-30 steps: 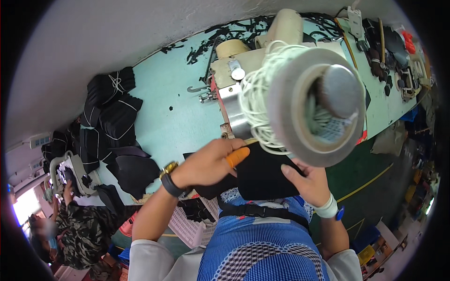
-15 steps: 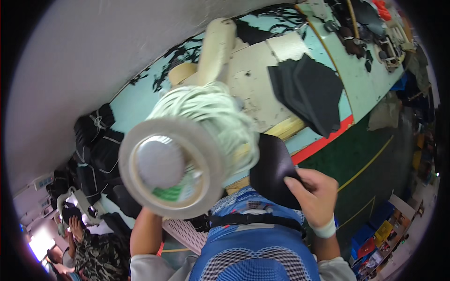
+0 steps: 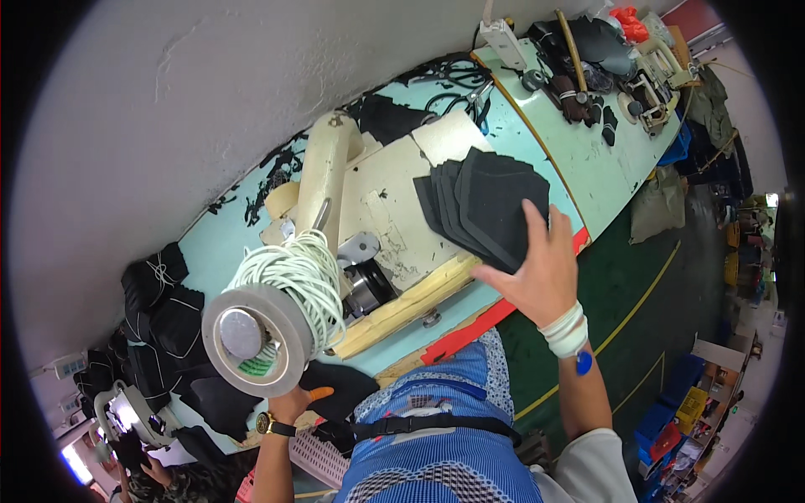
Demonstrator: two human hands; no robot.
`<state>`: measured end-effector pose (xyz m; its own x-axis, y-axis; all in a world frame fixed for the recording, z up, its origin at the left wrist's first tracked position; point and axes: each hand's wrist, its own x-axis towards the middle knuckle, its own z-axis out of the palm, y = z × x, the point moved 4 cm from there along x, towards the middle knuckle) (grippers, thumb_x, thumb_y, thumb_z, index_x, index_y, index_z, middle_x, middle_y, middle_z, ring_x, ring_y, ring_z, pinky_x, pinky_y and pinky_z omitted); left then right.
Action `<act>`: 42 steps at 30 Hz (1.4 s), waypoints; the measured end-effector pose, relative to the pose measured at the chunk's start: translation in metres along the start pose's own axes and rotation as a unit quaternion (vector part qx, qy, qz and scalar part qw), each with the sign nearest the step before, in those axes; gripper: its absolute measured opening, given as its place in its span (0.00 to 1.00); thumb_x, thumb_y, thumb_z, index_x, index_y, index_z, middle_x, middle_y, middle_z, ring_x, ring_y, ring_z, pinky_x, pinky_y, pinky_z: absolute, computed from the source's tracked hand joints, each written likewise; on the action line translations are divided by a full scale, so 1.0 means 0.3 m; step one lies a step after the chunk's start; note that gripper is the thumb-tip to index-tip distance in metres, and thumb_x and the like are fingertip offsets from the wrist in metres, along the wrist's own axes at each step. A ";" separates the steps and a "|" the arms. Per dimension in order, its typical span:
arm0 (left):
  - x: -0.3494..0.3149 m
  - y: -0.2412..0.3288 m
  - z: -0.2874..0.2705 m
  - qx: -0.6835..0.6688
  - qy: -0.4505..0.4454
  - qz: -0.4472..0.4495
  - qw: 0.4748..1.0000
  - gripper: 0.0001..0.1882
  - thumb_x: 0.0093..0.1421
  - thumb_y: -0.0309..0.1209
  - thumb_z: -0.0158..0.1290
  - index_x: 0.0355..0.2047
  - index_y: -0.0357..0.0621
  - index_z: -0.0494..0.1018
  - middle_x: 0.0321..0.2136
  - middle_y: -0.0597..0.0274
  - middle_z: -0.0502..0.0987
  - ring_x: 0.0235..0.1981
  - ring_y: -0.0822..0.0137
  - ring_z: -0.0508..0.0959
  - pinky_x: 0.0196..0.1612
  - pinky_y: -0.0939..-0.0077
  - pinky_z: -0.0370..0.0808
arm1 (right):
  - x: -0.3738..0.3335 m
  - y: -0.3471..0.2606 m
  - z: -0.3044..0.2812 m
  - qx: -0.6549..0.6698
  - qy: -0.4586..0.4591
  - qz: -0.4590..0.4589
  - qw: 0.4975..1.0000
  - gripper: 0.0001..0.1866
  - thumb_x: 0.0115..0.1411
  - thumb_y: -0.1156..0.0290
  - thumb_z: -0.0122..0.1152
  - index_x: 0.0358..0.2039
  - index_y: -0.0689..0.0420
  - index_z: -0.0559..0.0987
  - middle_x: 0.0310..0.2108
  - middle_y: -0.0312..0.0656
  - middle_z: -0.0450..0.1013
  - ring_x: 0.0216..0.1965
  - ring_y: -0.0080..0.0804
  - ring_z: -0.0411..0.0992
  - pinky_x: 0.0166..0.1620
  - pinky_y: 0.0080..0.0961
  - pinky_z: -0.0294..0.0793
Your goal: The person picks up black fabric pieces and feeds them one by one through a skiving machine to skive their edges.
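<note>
Fingers (image 3: 535,228) of the right hand (image 3: 541,281) are spread wide, with nothing held, at the edge of a stack of black pieces (image 3: 503,197). The stack is laid on the flat cream machine (image 3: 390,214), perhaps so it can be reached easily. Its thin, dull pieces are fanned out, with pointed corners shown. The left hand (image 3: 289,404) is partly hidden by a spool (image 3: 299,331) of pale, round cord (image 3: 285,268); whether the black sheet (image 3: 345,387) beside it is grasped cannot be told.
</note>
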<state>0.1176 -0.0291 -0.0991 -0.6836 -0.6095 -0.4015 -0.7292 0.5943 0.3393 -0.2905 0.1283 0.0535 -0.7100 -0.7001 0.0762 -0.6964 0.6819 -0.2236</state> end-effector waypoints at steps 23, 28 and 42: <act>-0.054 -0.027 0.023 -0.385 -0.005 -0.206 0.900 0.45 0.47 0.50 0.66 0.58 0.38 0.63 0.55 0.46 0.68 0.57 0.49 0.67 0.59 0.54 0.65 | 0.839 0.532 0.630 0.042 0.053 -0.018 0.998 0.16 0.44 0.60 0.67 0.19 0.62 0.80 0.19 0.52 0.76 0.23 0.46 0.77 0.28 0.36 0.74; 0.037 -0.143 0.133 -0.236 0.100 -0.081 0.963 0.44 0.31 0.43 0.75 0.49 0.44 0.67 0.41 0.49 0.65 0.45 0.47 0.67 0.49 0.58 0.69 | 0.973 0.946 0.685 -0.034 -0.065 0.063 0.995 0.17 0.45 0.67 0.59 0.28 0.71 0.77 0.26 0.58 0.76 0.26 0.42 0.77 0.29 0.41 0.74; -0.068 -0.132 0.163 -0.095 0.309 -0.040 0.946 0.49 0.32 0.67 0.64 0.47 0.44 0.70 0.39 0.53 0.66 0.40 0.52 0.66 0.46 0.57 0.61 | 0.240 0.206 -0.318 0.295 -0.132 0.019 0.946 0.01 0.57 0.75 0.45 0.30 0.56 0.67 0.24 0.34 0.64 0.20 0.18 0.62 0.23 0.16 0.59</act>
<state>0.1620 -0.0146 -0.1460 -0.4708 -0.8740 0.1204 -0.7321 0.4632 0.4995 -0.3946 0.1404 0.1378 -0.6279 -0.7592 -0.1713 -0.4361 0.5254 -0.7306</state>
